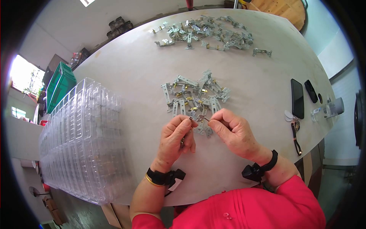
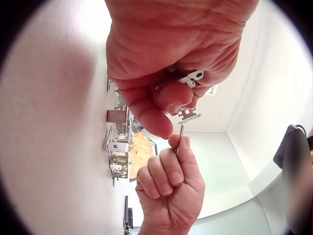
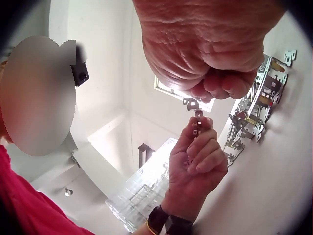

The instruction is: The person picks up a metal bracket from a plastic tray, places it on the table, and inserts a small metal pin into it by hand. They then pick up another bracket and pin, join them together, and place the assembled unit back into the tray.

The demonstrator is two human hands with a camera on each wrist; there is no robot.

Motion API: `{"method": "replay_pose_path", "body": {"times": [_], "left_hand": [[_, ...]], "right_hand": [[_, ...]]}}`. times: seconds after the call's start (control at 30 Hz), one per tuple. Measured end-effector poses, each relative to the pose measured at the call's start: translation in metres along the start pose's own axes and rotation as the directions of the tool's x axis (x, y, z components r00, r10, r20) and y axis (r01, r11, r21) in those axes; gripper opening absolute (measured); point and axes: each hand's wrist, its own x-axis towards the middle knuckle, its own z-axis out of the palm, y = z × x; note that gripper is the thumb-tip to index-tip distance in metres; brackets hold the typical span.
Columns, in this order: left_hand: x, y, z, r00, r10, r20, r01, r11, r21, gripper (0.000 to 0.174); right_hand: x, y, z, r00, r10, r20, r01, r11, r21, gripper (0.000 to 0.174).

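At the centre of the head view, the left hand [image 1: 176,139] grips a small perforated metal bracket [image 3: 198,116] between thumb and curled fingers, its slotted end sticking out past the fingertips. To its right, the right hand [image 1: 238,135] pinches a thin metal rod [image 2: 181,133] between thumb and forefinger, the other fingers folded in. The rod's tip is right by the bracket's end; whether they touch, I cannot tell.

Both hands are over the lower edge of the near pile of metal brackets [image 1: 185,82], mid-frame on the table [image 1: 133,72]. The far pile of metal brackets [image 1: 213,32] spreads across the top centre. Stacked clear plastic trays [image 1: 80,145] fill the left side, with a green crate [image 1: 61,87] behind them at upper left. A black phone [image 1: 297,99] lies at right, near a clear cup [image 1: 333,108].
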Motion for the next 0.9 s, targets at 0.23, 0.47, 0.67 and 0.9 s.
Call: {"method": "replay_pose_path", "body": {"times": [0.23,0.47,0.67,0.9], "left_hand": [[-0.0002,-0.0008,0.0001,1.000,0.019,0.011,-0.019,0.999,0.051,0.028],[-0.0014,0.0011,-0.0005,1.000,0.031,-0.005,-0.030,0.995,0.099,0.028],[-0.0017,0.0025,-0.0004,0.999,0.055,-0.001,-0.054,0.990,0.132,0.029],[-0.0028,0.0040,-0.0007,0.997,0.077,0.014,-0.078,0.984,0.158,0.028]], "right_hand": [[0.0006,-0.0002,-0.0024,1.000,0.021,-0.005,-0.021,1.000,-0.018,0.010],[0.0016,-0.0029,-0.0052,0.990,0.130,0.052,-0.134,0.987,0.090,0.023],[0.0043,-0.0009,-0.0090,0.972,0.178,0.152,-0.209,0.953,0.221,0.027],[0.0060,-0.0016,-0.0091,0.964,0.190,0.185,-0.236,0.935,0.266,0.031]]}}
